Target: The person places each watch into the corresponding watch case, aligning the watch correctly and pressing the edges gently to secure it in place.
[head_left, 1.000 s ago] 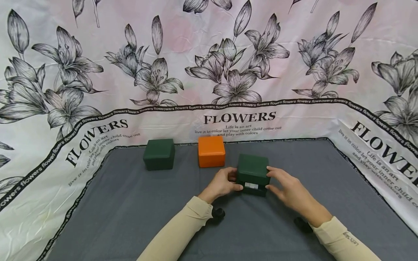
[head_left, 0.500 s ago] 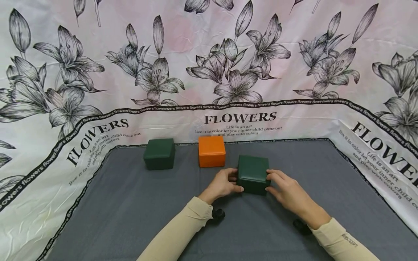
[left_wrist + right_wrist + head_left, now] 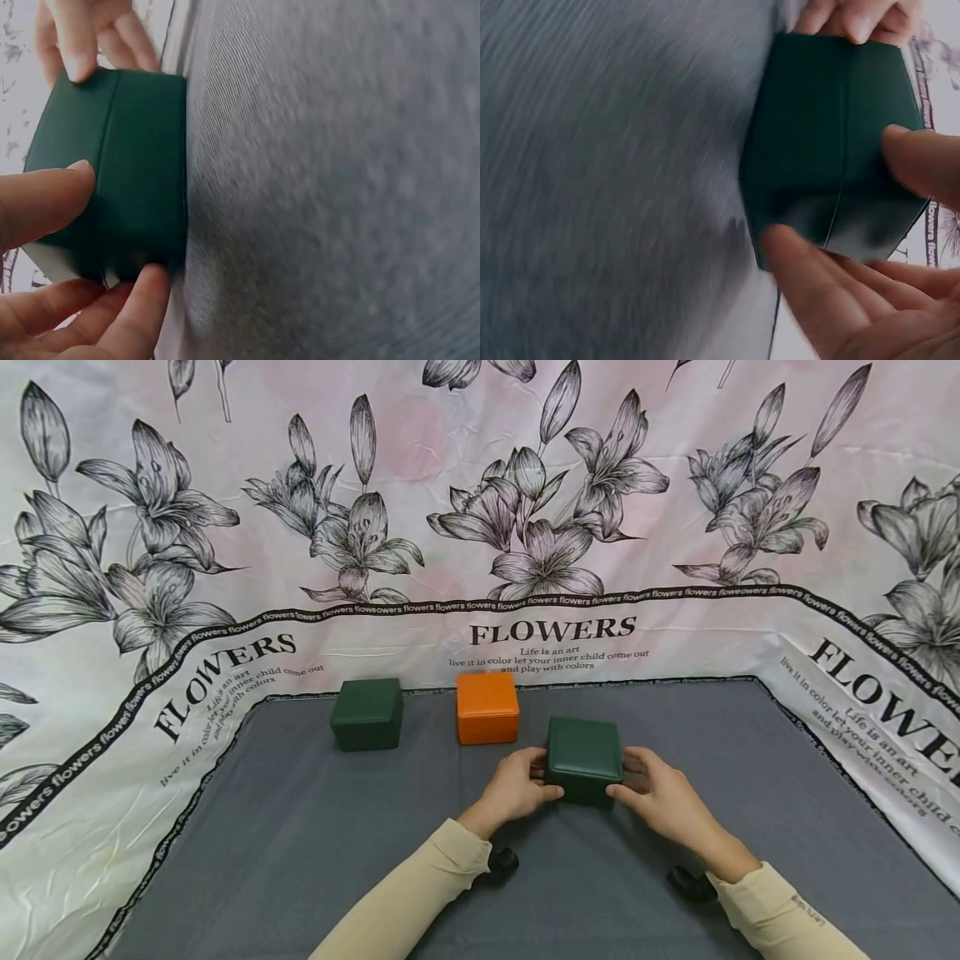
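A green box [image 3: 583, 758] with a lid seam stands on the grey cloth, its lid down. My left hand [image 3: 516, 787] holds it at the left side, thumb at the front corner and fingers along the side. On the opposite side my right hand [image 3: 666, 795] grips it the same way. In the left wrist view the green box [image 3: 139, 150] shows its seam, with the left thumb [image 3: 49, 199] pressed near it. The right wrist view has the right thumb [image 3: 926, 161] on the front of the green box [image 3: 810, 120].
An orange box [image 3: 487, 710] sits to the left of the held box, farther back. Another green box [image 3: 366, 715] stands farther left, near the back edge. Behind the grey cloth [image 3: 300, 843] rises a flower-printed sheet [image 3: 420, 543]. Black wrist devices [image 3: 502, 862] show beneath both sleeves.
The lid of the green box has come down, covering a white patch seen in the gap earlier. My right fingers have slid off the lid's edge to the box's side.
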A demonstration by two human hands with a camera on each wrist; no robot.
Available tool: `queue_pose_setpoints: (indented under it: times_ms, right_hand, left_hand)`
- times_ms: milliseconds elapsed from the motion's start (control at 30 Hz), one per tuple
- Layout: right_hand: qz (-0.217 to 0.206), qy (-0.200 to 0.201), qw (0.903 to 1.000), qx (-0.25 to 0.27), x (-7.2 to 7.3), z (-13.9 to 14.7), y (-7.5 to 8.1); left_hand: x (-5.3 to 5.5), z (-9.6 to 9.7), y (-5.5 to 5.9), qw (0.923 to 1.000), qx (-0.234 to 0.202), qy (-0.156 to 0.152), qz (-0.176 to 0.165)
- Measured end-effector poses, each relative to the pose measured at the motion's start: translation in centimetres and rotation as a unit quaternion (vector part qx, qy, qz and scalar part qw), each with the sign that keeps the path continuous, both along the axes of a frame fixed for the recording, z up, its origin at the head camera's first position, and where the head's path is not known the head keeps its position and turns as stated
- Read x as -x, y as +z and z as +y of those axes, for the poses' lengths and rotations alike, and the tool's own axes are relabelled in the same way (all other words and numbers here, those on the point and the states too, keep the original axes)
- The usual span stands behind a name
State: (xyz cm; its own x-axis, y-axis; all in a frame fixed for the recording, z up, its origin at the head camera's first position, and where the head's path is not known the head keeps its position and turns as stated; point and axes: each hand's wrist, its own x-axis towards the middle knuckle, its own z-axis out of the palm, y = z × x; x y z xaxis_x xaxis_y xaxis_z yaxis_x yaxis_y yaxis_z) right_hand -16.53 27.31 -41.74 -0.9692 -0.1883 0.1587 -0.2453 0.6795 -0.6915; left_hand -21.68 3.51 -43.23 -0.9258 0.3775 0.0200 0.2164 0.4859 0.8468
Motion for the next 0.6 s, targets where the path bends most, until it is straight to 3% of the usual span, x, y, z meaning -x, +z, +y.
queue_pose_setpoints:
  times_ms: [100, 267, 433, 600]
  right_hand:
    - [-0.027, 0.008, 0.9996, 0.002, 0.2, -0.1, 0.1]
    - [-0.002, 0.006, 1.0, 0.005, 0.8, 0.2, -0.3]
    - [0.012, -0.001, 0.9999, 0.003, 2.1, 0.5, -0.6]
    - [0.021, 0.0, 0.9998, 0.003, 4.1, 0.5, -0.6]
  left_hand:
    - [-0.3, 0.1, 0.2, 0.9999, 0.006, -0.001, 0.015]
    - [-0.1, 0.7, 0.3, 0.9992, 0.019, 0.008, 0.036]
    - [1.2, 1.6, 0.2, 0.997, 0.031, 0.025, 0.067]
    - [3.1, 2.3, 0.3, 0.9957, 0.045, 0.044, 0.069]
